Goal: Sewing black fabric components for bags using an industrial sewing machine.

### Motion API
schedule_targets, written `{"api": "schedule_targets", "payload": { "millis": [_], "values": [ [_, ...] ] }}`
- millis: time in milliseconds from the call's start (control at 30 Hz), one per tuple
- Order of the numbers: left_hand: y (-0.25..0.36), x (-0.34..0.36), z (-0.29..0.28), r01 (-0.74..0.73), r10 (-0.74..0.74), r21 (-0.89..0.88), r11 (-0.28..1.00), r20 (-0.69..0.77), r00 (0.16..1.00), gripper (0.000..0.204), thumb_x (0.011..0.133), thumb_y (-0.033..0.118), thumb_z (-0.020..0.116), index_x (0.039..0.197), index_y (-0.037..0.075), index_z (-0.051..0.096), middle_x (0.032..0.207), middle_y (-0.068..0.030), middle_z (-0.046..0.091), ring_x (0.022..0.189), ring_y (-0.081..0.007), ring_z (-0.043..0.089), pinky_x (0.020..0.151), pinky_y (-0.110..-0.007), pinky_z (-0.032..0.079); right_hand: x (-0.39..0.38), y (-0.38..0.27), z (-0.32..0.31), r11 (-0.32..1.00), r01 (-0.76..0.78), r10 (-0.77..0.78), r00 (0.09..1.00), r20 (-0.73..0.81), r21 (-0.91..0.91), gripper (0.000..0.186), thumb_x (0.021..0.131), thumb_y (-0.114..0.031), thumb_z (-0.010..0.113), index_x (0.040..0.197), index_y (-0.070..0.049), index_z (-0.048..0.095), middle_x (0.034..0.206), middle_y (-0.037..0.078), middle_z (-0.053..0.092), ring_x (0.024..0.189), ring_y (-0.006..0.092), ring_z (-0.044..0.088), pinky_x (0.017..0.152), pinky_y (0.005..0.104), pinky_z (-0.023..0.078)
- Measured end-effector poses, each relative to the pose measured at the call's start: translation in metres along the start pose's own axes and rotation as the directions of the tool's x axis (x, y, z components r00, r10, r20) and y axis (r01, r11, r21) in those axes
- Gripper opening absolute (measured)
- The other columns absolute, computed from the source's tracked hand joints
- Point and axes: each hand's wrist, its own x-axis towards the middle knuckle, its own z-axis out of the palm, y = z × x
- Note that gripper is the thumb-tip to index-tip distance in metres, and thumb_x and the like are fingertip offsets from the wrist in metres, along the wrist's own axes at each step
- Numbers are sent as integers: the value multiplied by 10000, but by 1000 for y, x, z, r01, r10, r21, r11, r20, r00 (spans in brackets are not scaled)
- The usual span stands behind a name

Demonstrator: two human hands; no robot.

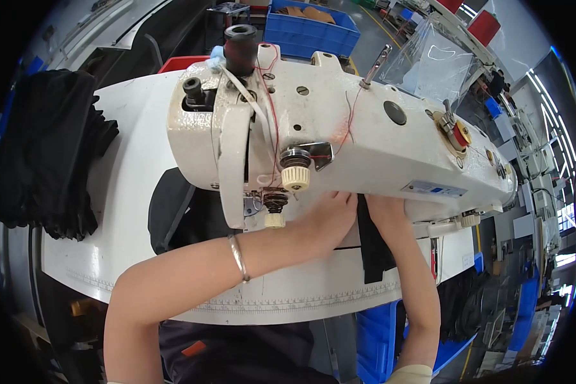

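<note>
A white sewing machine [339, 128] with red thread stands across the table before me. My left hand [331, 221], slightly blurred, reaches in front of the machine's arm. Its fingers are bent together at the left edge of a black fabric strip [372, 249] and seem to pinch it; their tips are partly hidden. On the strip's other side is my right hand [385, 208], with its fingers hidden beneath the machine's arm. The strip hangs toward me between both wrists. Another black fabric piece [166, 214] lies left of the needle area, partly covered by the machine head.
A thick stack of black fabric pieces [41, 147] lies on the left of the white table [131, 141]. A printed ruler scale [256, 308] runs along the near edge. Blue bins [310, 32] stand behind and below right, with dark fabric [461, 304] at the right.
</note>
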Motion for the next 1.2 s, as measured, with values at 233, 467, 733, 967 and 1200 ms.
{"api": "schedule_targets", "payload": {
  "millis": [233,467,733,967,1200],
  "values": [
    [-25,12,0,159,-150,-209,965,61,987,367,768,-38,455,1128,-108,479,1065,-313,544,1024,-429,533,894,-440,422,20,-11,-26,810,-281,175,954,245,514,486,819,-160,533,1266,30,503,1293,274,460,1197,454,426,964,643,293],
    [-28,10,16,96,-109,-219,971,-46,993,289,687,-58,504,965,-132,535,978,-319,558,969,-445,550,847,-467,442,5,5,-9,909,-25,-2,998,63,415,454,814,-155,530,1227,32,530,1291,265,468,1207,421,440,971,604,332],
    [-30,4,17,189,-239,-380,905,-88,967,343,743,-34,456,1079,-105,470,1043,-308,539,1002,-461,518,872,-494,418,28,-10,-48,860,-102,88,995,51,500,235,774,-90,572,985,5,611,1021,218,588,1027,414,525,825,551,407],
    [-28,5,20,167,-234,-377,911,-140,962,322,800,-4,425,1115,-63,453,1063,-299,537,1001,-447,521,846,-492,430,25,-3,-41,712,-274,187,961,202,646,249,835,-92,541,1060,9,572,1080,184,587,1076,388,504,954,482,343],
    [-34,13,24,180,-214,-288,941,-90,973,288,845,54,516,1122,-24,506,1035,-259,566,963,-448,531,828,-474,431,23,-1,-48,275,-476,269,872,408,835,336,896,-164,517,1169,33,509,1218,218,526,1192,379,433,1023,437,298]
  ]
}}
